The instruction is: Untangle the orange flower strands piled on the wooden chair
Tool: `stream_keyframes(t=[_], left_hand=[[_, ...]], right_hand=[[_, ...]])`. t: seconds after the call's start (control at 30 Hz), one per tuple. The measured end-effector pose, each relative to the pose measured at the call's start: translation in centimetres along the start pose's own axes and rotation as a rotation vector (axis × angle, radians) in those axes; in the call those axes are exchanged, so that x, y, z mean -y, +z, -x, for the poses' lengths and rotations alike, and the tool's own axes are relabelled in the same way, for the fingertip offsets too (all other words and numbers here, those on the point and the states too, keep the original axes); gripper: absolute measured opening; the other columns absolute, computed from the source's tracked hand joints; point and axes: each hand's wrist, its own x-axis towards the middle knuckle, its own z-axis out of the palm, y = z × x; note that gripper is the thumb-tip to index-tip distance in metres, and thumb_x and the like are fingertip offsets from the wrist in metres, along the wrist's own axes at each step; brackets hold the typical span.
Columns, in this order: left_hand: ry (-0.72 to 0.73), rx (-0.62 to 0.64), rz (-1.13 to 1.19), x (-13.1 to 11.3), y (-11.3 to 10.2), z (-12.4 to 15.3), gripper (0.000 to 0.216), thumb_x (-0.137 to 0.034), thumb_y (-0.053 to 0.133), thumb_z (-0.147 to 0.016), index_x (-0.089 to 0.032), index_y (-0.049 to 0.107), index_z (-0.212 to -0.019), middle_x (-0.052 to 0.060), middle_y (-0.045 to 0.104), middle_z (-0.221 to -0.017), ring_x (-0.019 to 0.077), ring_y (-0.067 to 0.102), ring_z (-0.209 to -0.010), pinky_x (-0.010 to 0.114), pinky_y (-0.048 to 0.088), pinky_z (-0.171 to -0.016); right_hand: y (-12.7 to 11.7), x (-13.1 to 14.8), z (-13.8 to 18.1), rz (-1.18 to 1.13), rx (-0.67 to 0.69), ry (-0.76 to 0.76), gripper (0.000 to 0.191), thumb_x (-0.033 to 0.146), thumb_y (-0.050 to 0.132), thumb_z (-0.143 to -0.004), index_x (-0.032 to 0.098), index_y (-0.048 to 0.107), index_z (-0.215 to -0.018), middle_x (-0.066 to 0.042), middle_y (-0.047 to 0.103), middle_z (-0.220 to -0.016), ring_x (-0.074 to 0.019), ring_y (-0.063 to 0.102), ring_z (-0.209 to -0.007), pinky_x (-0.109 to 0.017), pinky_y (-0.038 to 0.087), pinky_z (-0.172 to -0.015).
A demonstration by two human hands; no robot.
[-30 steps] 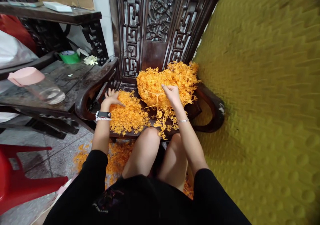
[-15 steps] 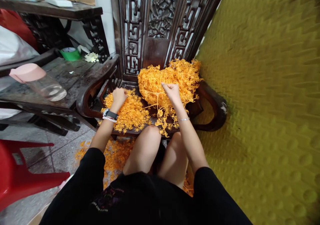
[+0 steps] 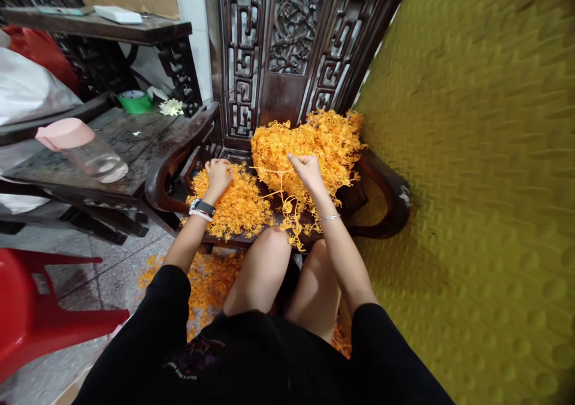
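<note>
On the seat of a dark carved wooden chair [image 3: 386,207] lies a big tangled mass of orange stringy pieces [image 3: 314,141]. A lower, looser orange pile [image 3: 238,204] lies to its left. My left hand [image 3: 218,174], with a watch on the wrist, is closed in a fist on top of the loose pile. My right hand [image 3: 308,170] is closed and pinches an orange strand [image 3: 281,183] that runs out of the big mass. More strands hang over the seat's front edge by my knees.
Orange scraps [image 3: 206,279] litter the tiled floor under the chair. A dark wooden table [image 3: 112,147] at the left holds a clear jar with a pink lid [image 3: 81,147], a green tape roll [image 3: 135,101] and white bits. A red plastic stool [image 3: 36,309] stands lower left. A yellow textured surface [image 3: 471,183] fills the right.
My left hand has gone from spread flat at the loose pile's far left to a fist on the pile. My right hand keeps its pinch on the strand.
</note>
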Motion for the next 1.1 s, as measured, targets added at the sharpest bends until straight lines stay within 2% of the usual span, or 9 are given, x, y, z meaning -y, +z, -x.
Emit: stream_keyframes(t=[0.13,0.3,0.4,0.5,0.57,0.63,0.8,0.9,1.1], left_hand=[[-0.015,-0.007,0.056,0.2,0.1,0.1,0.009,-0.016,0.059,-0.070,-0.019,0.065,-0.064,0.005,0.064,-0.116,0.0299,0.040,-0.119,0.051,0.010,-0.108],[-0.045,0.069,0.166,-0.1,-0.8,0.2,0.006,-0.024,0.069,-0.068,-0.019,0.068,-0.064,0.007,0.063,-0.117,0.0339,0.036,-0.124,0.054,0.006,-0.110],[-0.012,0.148,0.461,-1.5,-1.8,0.5,0.019,-0.035,0.066,-0.072,-0.017,0.070,-0.075,0.010,0.064,-0.117,0.0314,0.043,-0.121,0.050,0.020,-0.109],[0.056,0.273,0.819,-4.1,-2.7,1.3,0.045,-0.051,0.041,-0.087,-0.016,0.068,-0.098,0.010,0.067,-0.108,0.0222,0.058,-0.105,0.037,0.042,-0.094],[0.098,0.362,1.081,-6.0,-3.3,2.4,0.062,-0.060,0.024,-0.089,-0.016,0.065,-0.101,0.010,0.068,-0.097,0.0198,0.062,-0.093,0.033,0.047,-0.084],[0.143,0.421,1.288,-7.7,-3.7,3.7,0.067,-0.068,0.023,-0.087,-0.015,0.064,-0.095,0.010,0.068,-0.086,0.0196,0.063,-0.085,0.032,0.048,-0.077],[0.190,0.295,1.291,-10.1,-3.7,7.1,0.053,-0.067,0.040,-0.084,-0.018,0.051,-0.067,0.002,0.055,-0.064,0.0140,0.054,-0.065,0.029,0.045,-0.069],[0.088,0.261,1.219,-11.5,-3.1,9.2,0.053,-0.065,0.036,-0.086,-0.019,0.039,-0.059,-0.002,0.040,-0.053,0.0104,0.041,-0.052,0.027,0.037,-0.057],[-0.078,0.195,1.208,-15.1,-4.6,15.6,0.051,-0.060,0.022,-0.092,-0.021,0.031,-0.059,-0.001,0.035,-0.053,0.0124,0.038,-0.050,0.029,0.034,-0.053]], right_hand=[[0.2,-0.2,-0.1,0.001,0.004,0.001,0.055,0.040,0.059,-0.079,0.020,0.025,-0.040,0.008,0.021,-0.038,-0.0035,0.016,-0.038,-0.025,0.014,-0.046],[0.3,0.0,0.0,0.006,0.006,0.006,0.056,0.041,0.059,-0.079,0.020,0.024,-0.041,0.009,0.020,-0.039,-0.0034,0.016,-0.039,-0.025,0.014,-0.047],[0.5,0.0,0.0,0.016,0.009,0.009,0.056,0.043,0.058,-0.079,0.020,0.023,-0.042,0.008,0.019,-0.040,-0.0037,0.015,-0.040,-0.025,0.014,-0.046],[1.1,-0.2,-0.2,0.035,0.008,0.011,0.057,0.044,0.058,-0.080,0.021,0.021,-0.043,0.008,0.018,-0.041,-0.0039,0.015,-0.040,-0.025,0.014,-0.046],[1.4,-0.5,-0.3,0.054,0.000,0.013,0.057,0.045,0.057,-0.080,0.021,0.020,-0.044,0.008,0.018,-0.042,-0.0041,0.015,-0.040,-0.025,0.014,-0.046],[1.6,-0.8,-0.6,0.080,-0.020,0.016,0.056,0.045,0.057,-0.080,0.021,0.020,-0.044,0.008,0.018,-0.042,-0.0044,0.015,-0.040,-0.025,0.013,-0.046],[1.0,-1.6,-1.8,0.182,-0.146,0.010,0.055,0.038,0.055,-0.081,0.021,0.019,-0.043,0.007,0.017,-0.042,-0.0055,0.016,-0.041,-0.026,0.013,-0.048],[1.5,-1.5,-2.5,0.250,-0.252,-0.016,0.053,0.028,0.056,-0.081,0.021,0.020,-0.043,0.006,0.015,-0.043,-0.0069,0.018,-0.045,-0.027,0.013,-0.050],[1.9,-1.6,-5.2,0.272,-0.498,0.022,0.055,0.028,0.050,-0.088,0.022,0.017,-0.045,0.005,0.015,-0.046,-0.0095,0.017,-0.048,-0.029,0.013,-0.052]])
